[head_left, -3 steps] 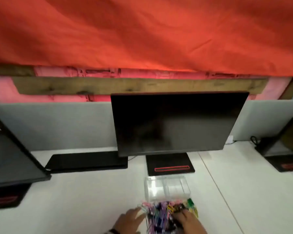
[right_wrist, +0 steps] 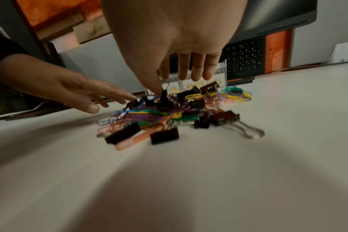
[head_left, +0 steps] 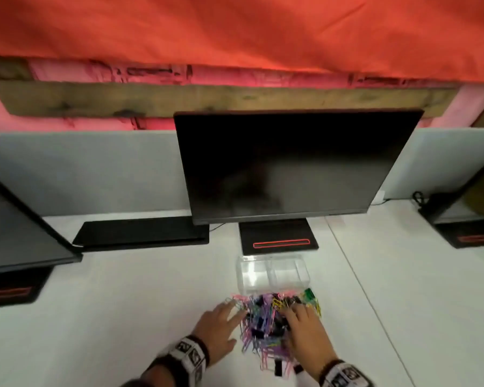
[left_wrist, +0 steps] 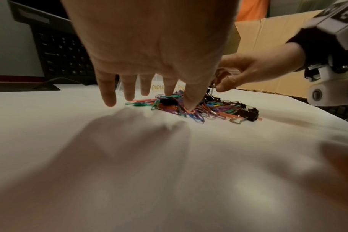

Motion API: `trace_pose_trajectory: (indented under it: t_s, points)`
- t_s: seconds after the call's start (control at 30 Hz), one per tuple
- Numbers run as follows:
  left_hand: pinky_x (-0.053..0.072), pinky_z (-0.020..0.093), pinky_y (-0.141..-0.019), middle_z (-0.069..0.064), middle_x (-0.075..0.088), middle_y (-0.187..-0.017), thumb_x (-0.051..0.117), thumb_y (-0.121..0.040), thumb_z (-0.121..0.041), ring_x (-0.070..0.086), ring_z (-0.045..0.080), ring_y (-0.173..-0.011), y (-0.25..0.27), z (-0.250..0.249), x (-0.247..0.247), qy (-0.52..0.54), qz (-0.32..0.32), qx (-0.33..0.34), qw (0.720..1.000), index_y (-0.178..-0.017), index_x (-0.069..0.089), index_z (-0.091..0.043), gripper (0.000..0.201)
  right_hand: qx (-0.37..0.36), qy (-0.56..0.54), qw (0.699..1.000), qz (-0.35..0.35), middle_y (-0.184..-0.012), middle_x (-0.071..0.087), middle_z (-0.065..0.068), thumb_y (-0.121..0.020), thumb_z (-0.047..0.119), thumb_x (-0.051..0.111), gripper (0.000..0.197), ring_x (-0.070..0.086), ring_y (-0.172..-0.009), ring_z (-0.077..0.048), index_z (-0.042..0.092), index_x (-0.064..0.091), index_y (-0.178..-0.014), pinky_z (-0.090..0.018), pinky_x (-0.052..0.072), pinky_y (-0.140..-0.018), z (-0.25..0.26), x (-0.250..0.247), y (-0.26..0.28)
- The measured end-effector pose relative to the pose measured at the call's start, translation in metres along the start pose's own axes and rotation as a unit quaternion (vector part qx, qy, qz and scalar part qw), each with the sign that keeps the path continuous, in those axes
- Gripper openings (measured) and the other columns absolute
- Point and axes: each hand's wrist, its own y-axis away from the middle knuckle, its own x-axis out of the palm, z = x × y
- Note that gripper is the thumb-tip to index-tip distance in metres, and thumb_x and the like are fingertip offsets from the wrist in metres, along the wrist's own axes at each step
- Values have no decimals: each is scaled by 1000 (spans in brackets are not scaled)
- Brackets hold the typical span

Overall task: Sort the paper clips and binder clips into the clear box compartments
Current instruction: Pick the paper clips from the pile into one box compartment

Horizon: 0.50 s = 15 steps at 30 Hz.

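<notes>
A heap of coloured paper clips and black binder clips (head_left: pixel 266 325) lies on the white desk, just in front of the clear box (head_left: pixel 273 273). The box's compartments look empty, and their labels face me in the right wrist view (right_wrist: pixel 205 83). My left hand (head_left: pixel 229 317) is at the heap's left edge with straight, spread fingers. Its thumb (left_wrist: pixel 189 105) touches the clips. My right hand (right_wrist: pixel 161 84) is over the heap's right side, and its thumb and forefinger pinch the wire handle of an upright black binder clip (right_wrist: pixel 165 97).
A dark monitor (head_left: pixel 291 163) on a black stand (head_left: pixel 277 238) is right behind the box. A black keyboard (head_left: pixel 143 233) lies at the back left. More monitors flank both sides. A cardboard box (left_wrist: pixel 278 55) stands to the right.
The head view has tilted down a little, so everything sits higher in the frame. Both hands stay at the heap in much the same places.
</notes>
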Motion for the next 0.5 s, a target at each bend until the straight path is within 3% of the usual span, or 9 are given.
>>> trace_pose_trajectory:
  t_s: [0.03,0.07,0.1,0.13,0.17,0.23,0.37,0.43,0.5]
  points:
    - [55,19,-82,3,63,-129,65,-55,-67,64,14,-113,3,-5,-8,-23,16,24,999,-131,46,-31,86,13,12,1000,2,-97,67,5,-47,30,78,63,66,-82,-15,30,55,-106,-24,58,-71,6,-4,-1]
    - [44,29,-103,10,39,-149,58,-76,-56,44,22,-134,2,-7,-2,-45,31,59,997,-143,33,-26,77,-1,32,999,18,-104,69,3,-52,34,76,63,67,-89,-18,29,55,-112,-29,59,-75,7,0,3]
    - [29,38,-114,10,14,-159,49,-89,-45,22,27,-145,3,-10,7,-48,86,71,993,-149,16,-26,71,-6,38,998,51,-112,68,2,-61,39,69,58,67,-96,-21,29,53,-116,-32,59,-79,9,3,10]
    - [20,42,-118,8,0,-160,43,-94,-38,9,28,-148,4,-11,8,-25,119,63,991,-150,5,-27,69,-20,45,996,69,-117,67,2,-68,42,57,54,67,-101,-22,28,50,-120,-33,58,-81,10,5,14]
    - [16,43,-119,6,-4,-160,41,-95,-34,4,27,-148,5,-13,5,-26,127,57,990,-150,1,-27,69,-13,49,993,108,-119,67,3,-72,44,46,53,67,-103,-21,28,48,-122,-32,58,-81,12,-2,15]
    - [17,41,-119,4,1,-161,43,-94,-31,7,24,-148,3,-10,7,-16,112,56,992,-150,5,-26,68,-10,37,990,134,-117,67,6,-72,44,39,53,67,-102,-19,28,49,-122,-30,59,-79,8,-5,15]
    - [24,37,-115,2,19,-157,43,-93,-37,19,18,-144,-2,-7,3,10,63,38,997,-147,21,-24,60,-10,-16,995,99,-107,67,10,-78,40,43,40,57,-96,-8,28,56,-114,-21,55,-80,-2,-24,14]
    - [24,38,-115,2,17,-157,43,-93,-42,17,19,-145,-6,-12,0,22,57,37,997,-148,18,-24,63,7,-9,994,111,-109,68,9,-81,39,40,38,60,-98,-11,28,56,-115,-24,55,-81,-3,-31,10]
    - [21,42,-116,5,10,-159,42,-92,-45,12,24,-146,-10,-19,3,16,83,29,996,-149,12,-26,68,5,16,991,130,-118,67,4,-88,43,33,43,64,-106,-20,26,57,-119,-33,57,-84,-5,-26,5]
